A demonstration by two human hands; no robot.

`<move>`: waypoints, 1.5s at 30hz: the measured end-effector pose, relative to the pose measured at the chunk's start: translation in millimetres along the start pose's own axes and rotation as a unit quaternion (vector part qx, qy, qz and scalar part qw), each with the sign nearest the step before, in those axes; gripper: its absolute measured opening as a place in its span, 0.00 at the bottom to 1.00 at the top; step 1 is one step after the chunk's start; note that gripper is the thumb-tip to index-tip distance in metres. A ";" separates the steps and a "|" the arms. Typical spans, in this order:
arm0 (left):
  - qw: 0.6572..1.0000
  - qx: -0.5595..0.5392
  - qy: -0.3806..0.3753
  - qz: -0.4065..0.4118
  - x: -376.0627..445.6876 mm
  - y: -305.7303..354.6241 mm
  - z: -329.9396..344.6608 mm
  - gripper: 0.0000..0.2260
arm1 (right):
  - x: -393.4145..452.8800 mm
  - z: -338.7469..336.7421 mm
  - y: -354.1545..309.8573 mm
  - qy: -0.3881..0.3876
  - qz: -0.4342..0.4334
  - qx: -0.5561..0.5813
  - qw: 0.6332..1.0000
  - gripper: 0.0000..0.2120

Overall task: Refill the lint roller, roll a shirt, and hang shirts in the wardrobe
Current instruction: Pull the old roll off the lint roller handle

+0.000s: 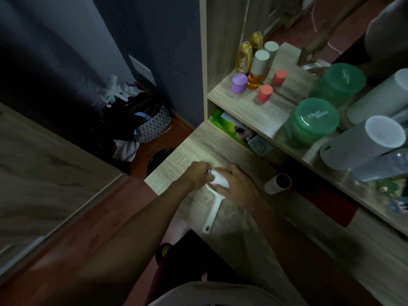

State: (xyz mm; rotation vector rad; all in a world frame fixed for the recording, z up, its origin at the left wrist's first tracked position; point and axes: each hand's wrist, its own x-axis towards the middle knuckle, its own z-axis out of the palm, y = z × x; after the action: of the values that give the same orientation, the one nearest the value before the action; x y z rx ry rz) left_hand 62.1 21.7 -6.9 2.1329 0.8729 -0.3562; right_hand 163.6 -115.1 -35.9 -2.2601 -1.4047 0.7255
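White plastic and pale wood-grain laminate are filling the middle of the head view, where a person is bending over a surface (254, 235) and working on a lint roller (213, 206). Its long white handle is lying flat on the surface, pointing back toward the person, while its head is sitting between the two hands. The left hand (198, 174) is reaching in from the left, its grip pinching the left end of a white roll (220, 178) at the roller's head. The right hand (237, 186) is lying over the roll's right side with fingers curled round it.

A bare cardboard core (278, 183) is lying on its side on the surface, near the right hand but apart from it.

Behind the surface, a shelf (247, 102) is carrying amber bottles (256, 70), a purple-capped container (238, 83), a coral-capped one (265, 92) and a green lidded jar (314, 122), all doubled in a mirror. A white cylindrical device (362, 142) is standing farther right. On the red-brown floor to the left, a patterned basket (154, 125) is sitting stuffed with dark items beside a grey wall.
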 end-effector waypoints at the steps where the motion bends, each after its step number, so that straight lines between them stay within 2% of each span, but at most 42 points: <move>1: 1.000 0.012 -0.003 0.005 0.3 2.1 -1.6 0.17 | 0.0 -0.9 0.8 -0.001 0.000 0.008 1.000 0.25; 5: 0.999 0.032 0.013 0.011 2.6 5.2 -5.7 0.13 | 1.9 -3.4 -0.8 -0.003 0.011 0.038 0.999 0.25; 8: 0.999 0.043 0.013 0.006 1.3 5.5 -5.1 0.16 | 1.5 -1.2 -3.6 -0.015 0.015 0.042 0.999 0.26; 11: 0.998 0.057 0.027 -0.002 1.2 6.2 -2.2 0.08 | -0.9 2.2 -3.8 -0.019 0.021 0.064 0.998 0.27; 15: 0.996 0.082 0.028 0.001 1.8 6.8 1.6 0.12 | -1.7 1.0 -2.9 -0.015 0.034 0.056 0.998 0.23; 17: 0.996 0.089 0.020 0.002 2.9 5.9 2.5 0.14 | -3.2 2.2 -1.6 -0.015 0.042 0.055 0.997 0.25; 20: 0.995 0.098 0.027 0.007 4.7 8.1 3.8 0.13 | -5.6 5.4 -0.3 -0.013 0.063 0.075 0.995 0.27; 24: 0.992 0.117 0.053 0.002 7.3 12.0 6.1 0.12 | -4.7 5.9 -2.6 -0.002 0.085 0.097 0.992 0.25; 40: 0.982 0.167 0.083 0.036 6.9 11.6 2.4 0.11 | -3.6 -1.7 -14.6 0.012 0.150 0.234 0.960 0.26; 45: 0.981 0.169 0.082 0.047 4.9 11.4 0.4 0.11 | -0.6 -1.8 -17.2 0.000 0.180 0.304 0.935 0.25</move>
State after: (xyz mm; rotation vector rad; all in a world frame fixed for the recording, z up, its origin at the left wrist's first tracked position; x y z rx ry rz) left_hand 73.5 18.5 -3.2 2.5372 0.8469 -0.2999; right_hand 152.3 -108.4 -24.7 -2.0065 -0.6254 1.0952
